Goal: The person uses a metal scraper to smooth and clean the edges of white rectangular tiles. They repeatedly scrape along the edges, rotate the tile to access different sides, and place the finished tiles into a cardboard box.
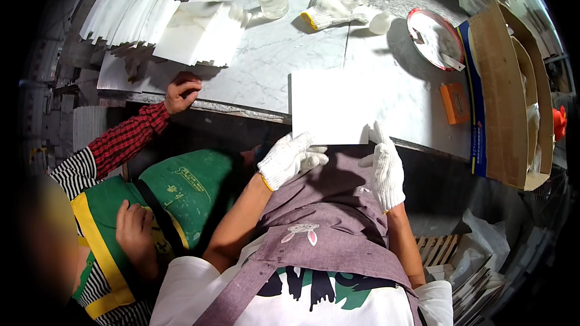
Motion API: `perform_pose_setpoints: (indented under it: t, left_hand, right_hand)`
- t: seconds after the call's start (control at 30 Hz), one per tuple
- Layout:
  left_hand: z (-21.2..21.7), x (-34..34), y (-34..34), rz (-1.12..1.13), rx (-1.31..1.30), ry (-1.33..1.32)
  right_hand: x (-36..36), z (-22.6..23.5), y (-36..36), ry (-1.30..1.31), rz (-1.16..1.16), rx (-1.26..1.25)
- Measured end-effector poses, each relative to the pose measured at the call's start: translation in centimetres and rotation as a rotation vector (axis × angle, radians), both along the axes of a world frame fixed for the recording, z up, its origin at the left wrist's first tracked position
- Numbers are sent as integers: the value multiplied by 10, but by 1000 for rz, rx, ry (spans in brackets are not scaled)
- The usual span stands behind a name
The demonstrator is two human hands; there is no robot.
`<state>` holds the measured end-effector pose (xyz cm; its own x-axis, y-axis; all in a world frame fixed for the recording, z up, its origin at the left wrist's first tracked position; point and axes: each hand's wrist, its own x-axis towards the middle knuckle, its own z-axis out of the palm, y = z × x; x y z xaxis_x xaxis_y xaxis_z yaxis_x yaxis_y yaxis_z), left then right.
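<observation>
Holding white tile (331, 107) at its near edge, you have both gloved hands under it. Left hand (289, 158) curled at near-left corner, right hand (386, 169) pinching near-right corner. Tile lies flat on bench (266, 66), straight ahead, long axis left-right, both hands equally near.

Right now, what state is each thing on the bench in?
White square marble tile: flat at the bench edge, held by both gloved hands.
Left hand: fingers curled under the tile's near edge.
Right hand: thumb on the tile.
Spare white glove: lying loose.
Brown cardboard box: open.
</observation>
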<state>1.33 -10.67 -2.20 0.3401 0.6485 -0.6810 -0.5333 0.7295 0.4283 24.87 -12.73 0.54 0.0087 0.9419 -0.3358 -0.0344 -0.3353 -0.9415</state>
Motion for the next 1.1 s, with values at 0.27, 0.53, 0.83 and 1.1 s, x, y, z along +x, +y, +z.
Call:
perform_pose_setpoints:
  t: [0.27, 0.53, 0.83, 1.1]
  left_hand:
    - [2, -5, -13, -77, 395, 168]
    - [5, -3, -30, -261, 555, 343]
    - [24, 19, -17, -332, 480, 244]
    - [16, 15, -6, -260, 488, 463]
  right_hand:
    - [12, 13, 11, -181, -125, 179]
    - [-7, 39, 24, 169, -47, 68]
    - [-6, 47, 17, 131, -100, 140]
    - [-2, 59, 17, 10, -115, 227]
